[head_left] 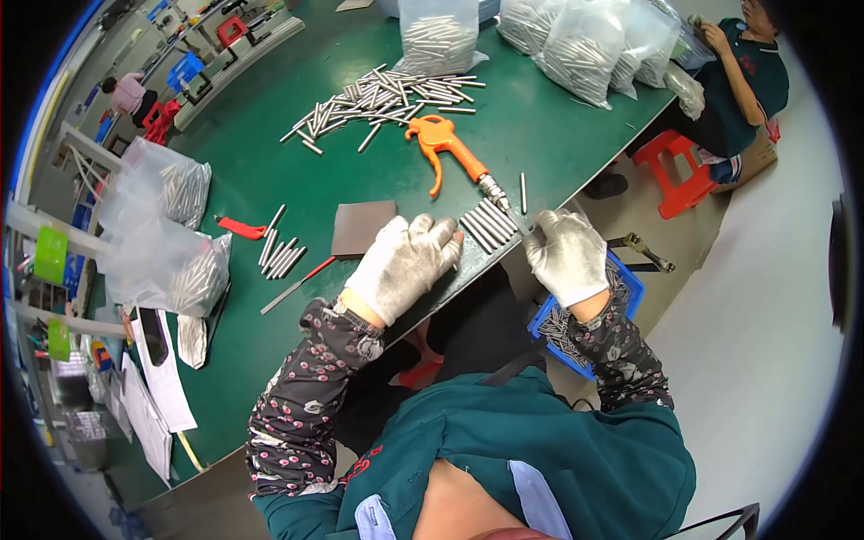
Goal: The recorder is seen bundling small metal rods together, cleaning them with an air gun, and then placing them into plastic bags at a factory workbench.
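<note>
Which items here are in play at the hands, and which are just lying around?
In play: left hand and right hand, both gloved; row of metal rods; orange air gun; blue tray.
Lying about: rod pile; bagged rods; grey pad; red-handled tool.

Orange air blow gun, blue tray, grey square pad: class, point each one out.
orange air blow gun (443,141), head view, on its orange body.
blue tray (630,286), head view, on its right rim.
grey square pad (362,228), head view, on its flat middle.
</note>
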A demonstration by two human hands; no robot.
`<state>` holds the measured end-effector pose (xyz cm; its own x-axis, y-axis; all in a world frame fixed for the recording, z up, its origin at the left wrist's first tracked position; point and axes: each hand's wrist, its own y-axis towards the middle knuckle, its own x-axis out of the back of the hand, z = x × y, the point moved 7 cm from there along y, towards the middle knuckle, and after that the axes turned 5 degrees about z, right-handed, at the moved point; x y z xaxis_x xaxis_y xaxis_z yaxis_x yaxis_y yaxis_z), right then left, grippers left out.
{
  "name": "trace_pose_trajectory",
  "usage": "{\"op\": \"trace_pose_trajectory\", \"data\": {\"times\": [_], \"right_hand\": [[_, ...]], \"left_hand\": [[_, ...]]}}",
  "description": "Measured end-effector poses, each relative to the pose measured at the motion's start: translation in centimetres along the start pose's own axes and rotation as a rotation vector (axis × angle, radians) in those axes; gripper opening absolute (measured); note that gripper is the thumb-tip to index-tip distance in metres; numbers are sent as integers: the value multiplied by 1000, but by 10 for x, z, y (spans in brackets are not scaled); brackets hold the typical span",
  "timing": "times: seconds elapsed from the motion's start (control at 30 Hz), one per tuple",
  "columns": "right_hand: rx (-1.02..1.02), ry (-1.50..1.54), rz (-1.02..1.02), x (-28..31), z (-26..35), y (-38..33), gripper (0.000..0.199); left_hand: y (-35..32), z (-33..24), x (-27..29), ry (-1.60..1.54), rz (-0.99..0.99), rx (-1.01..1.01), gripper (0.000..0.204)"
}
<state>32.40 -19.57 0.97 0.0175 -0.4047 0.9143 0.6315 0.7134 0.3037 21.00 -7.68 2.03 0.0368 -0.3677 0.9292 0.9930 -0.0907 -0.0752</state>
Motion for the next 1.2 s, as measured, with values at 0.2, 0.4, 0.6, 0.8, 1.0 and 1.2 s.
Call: {"op": "trace_pose_trajectory", "data": {"times": [0.2, 0.4, 0.6, 0.8, 1.0, 1.2], "right_hand": [[-23, 150, -16, 8, -19, 14, 11], [-10, -2, -85, 15, -49, 42, 12], [124, -226, -125, 11, -16, 35, 16], [443, -458, 98, -6, 11, 35, 28], [524, -196, 193, -8, 11, 52, 17], [569, -134, 158, -17, -1, 62, 17]], "left_hand": [[32, -1, 5, 4, 6, -119, 50], [57, -11, 5, -61, -27, -295, 54], [56, -17, -7, -31, 18, -295, 49], [44, -23, -3, -51, -177, -239, 33], [47, -18, -6, -177, -135, -115, 16], [58, -10, -14, -401, 137, -41, 11]]}}
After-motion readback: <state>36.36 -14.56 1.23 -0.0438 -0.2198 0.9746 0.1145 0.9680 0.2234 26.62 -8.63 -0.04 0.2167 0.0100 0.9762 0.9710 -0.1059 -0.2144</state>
